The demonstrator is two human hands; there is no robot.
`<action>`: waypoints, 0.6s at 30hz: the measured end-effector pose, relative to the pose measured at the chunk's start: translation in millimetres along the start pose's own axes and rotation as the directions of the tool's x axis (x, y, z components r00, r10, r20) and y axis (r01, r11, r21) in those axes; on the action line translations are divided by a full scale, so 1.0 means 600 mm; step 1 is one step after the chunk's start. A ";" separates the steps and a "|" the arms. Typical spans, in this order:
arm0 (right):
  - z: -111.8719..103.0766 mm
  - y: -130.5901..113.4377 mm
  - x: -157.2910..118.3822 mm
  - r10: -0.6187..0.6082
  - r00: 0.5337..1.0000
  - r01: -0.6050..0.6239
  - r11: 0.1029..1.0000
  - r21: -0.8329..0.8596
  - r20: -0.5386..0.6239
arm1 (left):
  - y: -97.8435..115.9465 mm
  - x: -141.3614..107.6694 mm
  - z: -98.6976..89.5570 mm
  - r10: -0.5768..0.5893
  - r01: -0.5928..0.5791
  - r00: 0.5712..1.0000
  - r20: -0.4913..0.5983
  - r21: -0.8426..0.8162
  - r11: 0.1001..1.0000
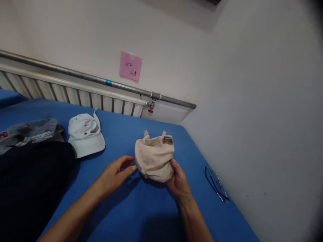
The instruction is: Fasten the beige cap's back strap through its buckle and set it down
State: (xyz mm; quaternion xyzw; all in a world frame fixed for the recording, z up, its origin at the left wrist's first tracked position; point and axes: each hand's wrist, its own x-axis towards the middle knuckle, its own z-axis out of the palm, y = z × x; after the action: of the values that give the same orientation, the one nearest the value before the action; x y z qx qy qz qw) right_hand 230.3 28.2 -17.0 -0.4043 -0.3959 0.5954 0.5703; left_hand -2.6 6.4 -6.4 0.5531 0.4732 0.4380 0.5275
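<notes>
A cream baseball cap (155, 161) is held a little above the blue surface, its strap and metal buckle at the top. My right hand (179, 179) grips the cap's right side, thumb on the near face and the other fingers hidden behind it. At the cap's left edge is my left hand (119, 173), thumb and fingers apart, the fingertips beside or just touching the fabric; I cannot tell which. To the left, a white baseball cap (85, 131) rests on the blue surface with its brim toward me.
A blue-covered table (121, 134) runs up to the walls. Grey caps or cloth (42, 129) and a black cloth item (32, 181) lie at left. Eyeglasses (217, 185) lie near the right edge. Behind are a radiator (96, 101), a pipe (83, 76) and a pink note (130, 66).
</notes>
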 end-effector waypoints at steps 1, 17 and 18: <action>-0.002 0.000 -0.002 -0.008 1.000 0.008 1.000 -0.016 0.019 | -0.002 0.000 0.004 -0.007 0.007 1.000 0.010 -0.017 1.000; 0.019 -0.029 -0.051 0.125 0.958 -0.084 0.983 -0.165 0.256 | 0.002 -0.007 0.021 -0.027 0.025 0.994 0.105 0.022 0.999; 0.022 -0.027 -0.052 0.140 0.964 -0.106 0.982 -0.155 0.228 | 0.003 -0.008 0.022 -0.032 0.029 0.992 0.119 0.024 0.999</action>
State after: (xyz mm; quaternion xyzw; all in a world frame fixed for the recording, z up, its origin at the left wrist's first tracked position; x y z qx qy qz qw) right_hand 224.6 -2.3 3.7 -0.3930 -0.4767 0.6444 0.4506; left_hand 9.7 -0.4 -5.4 0.5768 0.4542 0.3909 0.5552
